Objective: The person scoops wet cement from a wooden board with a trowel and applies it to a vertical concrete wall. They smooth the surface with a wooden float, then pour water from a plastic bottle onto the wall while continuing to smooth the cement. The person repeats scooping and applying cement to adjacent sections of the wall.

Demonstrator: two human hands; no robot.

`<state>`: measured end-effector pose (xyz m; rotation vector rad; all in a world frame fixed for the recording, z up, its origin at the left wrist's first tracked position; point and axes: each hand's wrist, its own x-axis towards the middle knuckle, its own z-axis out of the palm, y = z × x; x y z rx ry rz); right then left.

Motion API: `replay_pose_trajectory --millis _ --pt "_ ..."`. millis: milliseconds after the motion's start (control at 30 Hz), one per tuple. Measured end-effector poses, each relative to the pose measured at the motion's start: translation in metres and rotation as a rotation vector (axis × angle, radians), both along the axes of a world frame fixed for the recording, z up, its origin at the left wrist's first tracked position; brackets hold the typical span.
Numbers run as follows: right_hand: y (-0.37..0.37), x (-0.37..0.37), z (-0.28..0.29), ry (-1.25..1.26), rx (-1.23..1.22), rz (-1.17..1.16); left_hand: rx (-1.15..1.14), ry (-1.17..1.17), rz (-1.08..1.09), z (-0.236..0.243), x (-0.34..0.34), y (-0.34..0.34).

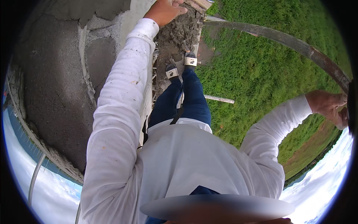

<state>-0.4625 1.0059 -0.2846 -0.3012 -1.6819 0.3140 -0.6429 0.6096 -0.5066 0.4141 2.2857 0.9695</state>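
My left hand (166, 12) is stretched out at the top edge, over the border between the grey wall and a narrow muddy walkway. Its fingers are curled and partly cut off by the frame, so what they hold, if anything, is hidden. At the far right, my right hand (330, 106) is closed around a dark upright post (350, 112) that shows only as a strip at the rim. A long metal pole (294, 42) curves across to that post. Wet grey mortar (61, 89) covers much of the wall on the left.
My feet in sandals (190, 61) stand on the walkway (175, 35), which is heaped with wet mortar. A short pale pole (220, 99) sticks out over the green grass (253, 74) on the right. Boards (199, 4) lie at the walkway's top end.
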Motion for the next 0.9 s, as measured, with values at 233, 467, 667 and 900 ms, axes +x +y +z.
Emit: replay_pose_trajectory --millis 233,467,667,900 --pt "-0.129 -0.010 -0.340 -0.937 -0.651 0.358 0.089 -0.585 0.435 -0.217 0.129 -0.063" --pt "-0.153 -0.066 -0.607 -1.538 -0.776 0.348 -0.037 -0.811 0.681 -0.343 0.255 -0.109" --pt "-0.132 -0.135 -0.751 -1.632 -0.622 0.256 -0.089 -1.004 0.931 -0.405 0.301 -0.133" --pt "-0.101 -0.183 -0.853 -1.444 -0.434 0.223 -0.040 -1.023 1.043 -0.457 0.322 -0.149"
